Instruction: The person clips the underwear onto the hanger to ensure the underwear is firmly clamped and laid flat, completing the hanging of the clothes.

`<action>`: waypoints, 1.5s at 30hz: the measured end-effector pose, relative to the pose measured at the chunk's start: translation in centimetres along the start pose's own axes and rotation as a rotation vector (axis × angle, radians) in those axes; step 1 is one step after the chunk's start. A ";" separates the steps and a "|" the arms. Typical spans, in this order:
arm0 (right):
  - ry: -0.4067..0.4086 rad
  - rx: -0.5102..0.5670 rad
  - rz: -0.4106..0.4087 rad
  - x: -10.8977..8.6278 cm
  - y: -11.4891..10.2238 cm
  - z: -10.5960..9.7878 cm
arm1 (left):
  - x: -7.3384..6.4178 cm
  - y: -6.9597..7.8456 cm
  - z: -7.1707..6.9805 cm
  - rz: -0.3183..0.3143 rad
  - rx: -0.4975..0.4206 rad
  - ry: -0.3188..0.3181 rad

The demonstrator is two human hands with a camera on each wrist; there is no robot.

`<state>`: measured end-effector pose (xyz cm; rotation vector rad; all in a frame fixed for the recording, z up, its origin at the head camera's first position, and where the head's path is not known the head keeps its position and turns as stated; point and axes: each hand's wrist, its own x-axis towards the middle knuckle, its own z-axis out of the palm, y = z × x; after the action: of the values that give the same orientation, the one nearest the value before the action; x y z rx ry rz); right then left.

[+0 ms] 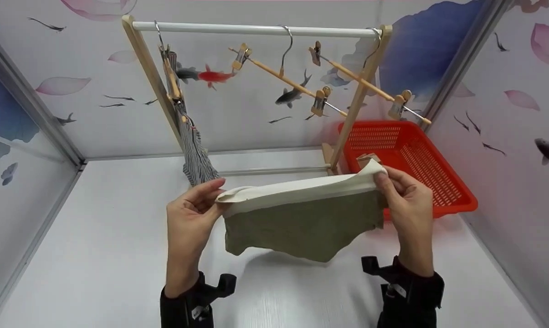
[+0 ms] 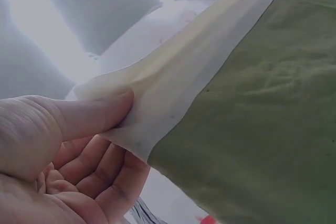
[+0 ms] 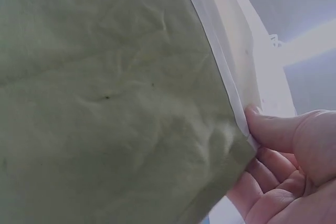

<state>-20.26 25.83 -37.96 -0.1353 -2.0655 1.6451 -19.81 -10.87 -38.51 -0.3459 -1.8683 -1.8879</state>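
Observation:
An olive-green cloth garment (image 1: pixel 301 225) with a wide white band (image 1: pixel 297 189) along its top is stretched between both hands above the white table. My left hand (image 1: pixel 192 223) pinches the band's left end; in the left wrist view the thumb (image 2: pixel 97 116) presses on the white cloth, fingers curled behind. At the other end, my right hand (image 1: pixel 408 205) pinches the band's right corner between thumb and fingers. In the right wrist view, the green cloth (image 3: pixel 121 103) hangs beside the right thumb (image 3: pixel 275 132). The garment's lower edge hangs free and uneven.
Behind stands a wooden rack with a white rail (image 1: pixel 219 28). Two wooden clip hangers (image 1: pixel 288 81) hang from it, holding no cloth. Another hanger at left carries a striped cloth (image 1: pixel 194 157). A red basket (image 1: pixel 454 182) sits at the right, partly behind my right hand.

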 end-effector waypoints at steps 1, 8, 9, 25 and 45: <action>-0.004 -0.021 -0.002 0.1 0.1 -0.1 | 0.0 0.0 0.0 -0.002 0.001 -0.001; -0.023 -0.127 -0.017 0.6 0.9 0.0 | 0.0 -0.2 -0.5 -0.038 -0.005 -0.056; -0.021 -0.138 -0.017 0.7 0.9 0.0 | 0.0 -0.2 -0.6 -0.050 -0.016 -0.065; -0.193 0.351 -0.016 0.1 0.1 -0.7 | -0.3 0.7 0.6 -0.031 -0.095 0.108; -0.275 0.374 0.059 0.2 0.3 -0.5 | -0.5 1.1 1.1 0.023 -0.151 0.244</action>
<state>-20.32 26.49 -38.13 0.1677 -1.9107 2.1554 -19.01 -9.65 -37.72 -0.1749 -1.5622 -1.9636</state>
